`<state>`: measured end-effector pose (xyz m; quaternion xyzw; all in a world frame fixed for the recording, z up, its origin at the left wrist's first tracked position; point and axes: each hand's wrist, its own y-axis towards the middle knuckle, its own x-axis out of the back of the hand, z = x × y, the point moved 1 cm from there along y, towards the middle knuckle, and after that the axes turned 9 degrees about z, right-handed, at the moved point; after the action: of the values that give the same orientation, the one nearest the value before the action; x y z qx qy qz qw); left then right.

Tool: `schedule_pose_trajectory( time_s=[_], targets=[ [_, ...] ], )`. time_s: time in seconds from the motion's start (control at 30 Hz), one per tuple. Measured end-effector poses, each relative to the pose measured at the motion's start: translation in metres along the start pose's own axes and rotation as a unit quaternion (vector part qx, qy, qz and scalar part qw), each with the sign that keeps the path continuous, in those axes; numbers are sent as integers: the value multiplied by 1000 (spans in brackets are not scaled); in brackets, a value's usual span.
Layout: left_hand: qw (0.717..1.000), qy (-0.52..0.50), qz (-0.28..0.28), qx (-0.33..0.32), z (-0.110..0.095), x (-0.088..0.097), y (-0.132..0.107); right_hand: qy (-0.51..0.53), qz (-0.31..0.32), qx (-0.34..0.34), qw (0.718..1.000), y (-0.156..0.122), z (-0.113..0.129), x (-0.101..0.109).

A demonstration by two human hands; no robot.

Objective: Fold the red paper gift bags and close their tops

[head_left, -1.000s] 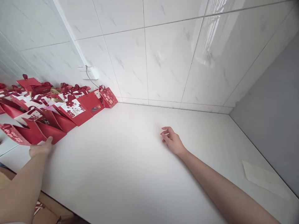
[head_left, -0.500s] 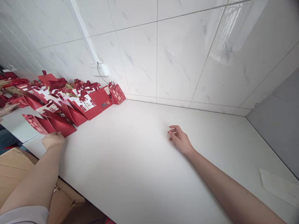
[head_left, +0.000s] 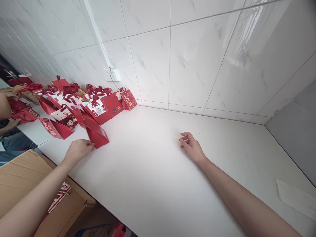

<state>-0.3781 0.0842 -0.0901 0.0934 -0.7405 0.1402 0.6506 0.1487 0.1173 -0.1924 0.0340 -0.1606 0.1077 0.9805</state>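
My left hand (head_left: 80, 149) pinches the lower corner of a red gift bag (head_left: 97, 133), tilted at the front of the bag cluster on the white table (head_left: 153, 184). Just left of it lies a patterned red gift bag (head_left: 55, 128) with white lettering. Behind them stands a bag with a cartoon figure (head_left: 67, 119), partly covered. Over the middle of the table my right hand (head_left: 192, 148) rests with loosely curled fingers held apart and nothing in them.
Several red and white gift bags with ribbons (head_left: 98, 107) crowd the back left along the tiled wall. A cardboard box (head_left: 22, 164) sits below the front left edge. Another person's hands (head_left: 12, 123) work at far left. A power socket (head_left: 111, 74) is on the wall.
My left hand has moved right, bringing the red gift bag away from the patterned one. My right hand has stayed nearly still. The view has shifted slightly left.
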Motion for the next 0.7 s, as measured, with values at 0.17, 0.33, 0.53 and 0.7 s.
schedule_pose_trajectory(
  time_s=[0.17,0.33,0.53,0.7],
  targets=[
    [968,-30,152,-198,-77,-6,-39,0,-1,-1,1000,0,-1,1],
    [899,-77,216,-372,-148,-18,-46,26,53,94,994,-9,8,4],
    [867,-105,205,-441,-216,-45,-44,45,204,225,952,-26,29,-8],
    [923,-138,-18,-359,-177,-49,10,54,188,162,967,-25,31,-13]
  ],
)
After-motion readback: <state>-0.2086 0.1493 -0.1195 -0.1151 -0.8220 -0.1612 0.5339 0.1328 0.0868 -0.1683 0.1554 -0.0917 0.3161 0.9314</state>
